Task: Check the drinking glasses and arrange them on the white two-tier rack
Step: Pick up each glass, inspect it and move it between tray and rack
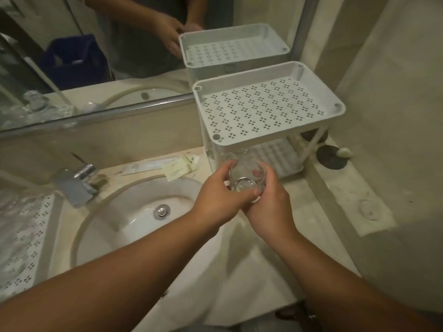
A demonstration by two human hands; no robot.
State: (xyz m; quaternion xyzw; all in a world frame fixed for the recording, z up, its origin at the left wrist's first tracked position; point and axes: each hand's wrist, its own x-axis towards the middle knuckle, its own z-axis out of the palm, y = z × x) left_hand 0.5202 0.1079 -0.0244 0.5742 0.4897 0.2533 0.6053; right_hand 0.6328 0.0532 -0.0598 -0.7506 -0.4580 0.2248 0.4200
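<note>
We hold one clear glass point(247, 174) in both hands, left hand point(219, 197) and right hand point(268, 207) fingers curled round it, just before the white rack point(271, 106).

Both my bare forearms reach forward and meet ahead of me. My left hand point(215, 190) curls its fingers around a clear glass point(247, 178), while my right hand point(268, 207) cups it from below, thumb pressed on its side.

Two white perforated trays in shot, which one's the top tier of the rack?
The tray on the right, raised on legs above the lower tier. The other tray, at the left edge beside the sink, has glassware on it.
</note>
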